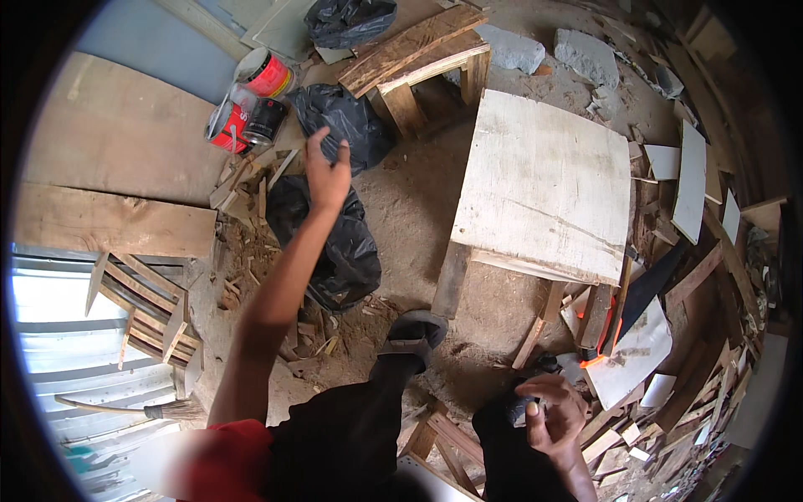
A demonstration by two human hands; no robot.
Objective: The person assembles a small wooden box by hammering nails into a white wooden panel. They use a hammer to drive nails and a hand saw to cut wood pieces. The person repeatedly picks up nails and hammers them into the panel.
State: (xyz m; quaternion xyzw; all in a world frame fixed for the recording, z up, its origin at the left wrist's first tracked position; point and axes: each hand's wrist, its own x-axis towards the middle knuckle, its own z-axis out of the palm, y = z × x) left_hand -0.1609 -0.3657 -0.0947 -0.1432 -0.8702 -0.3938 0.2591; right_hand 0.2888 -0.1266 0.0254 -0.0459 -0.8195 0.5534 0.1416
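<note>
My left hand (326, 176) reaches forward over a black plastic bag (355, 125), its thumb and fingers apart and nothing in them. Whether it touches the bag I cannot tell. A second black plastic bag (339, 263) lies on the floor beside my left forearm. At the lower right, my right hand (559, 412) is closed, thumb bent toward the curled fingers, beside my dark-clad knee. Something small and dark shows at its fingertips, too unclear to name. Red paint cans (224, 125) and a dark can (264, 121) stand left of the far bag.
A low table with a whitish top (548, 184) stands to the right. Beyond the bags is a small wooden stool (427, 63). Wood scraps (677, 393) pile along the right side. A broom (171, 410) and slatted wooden frame (142, 305) lie at left; concrete chunks (585, 57) are behind.
</note>
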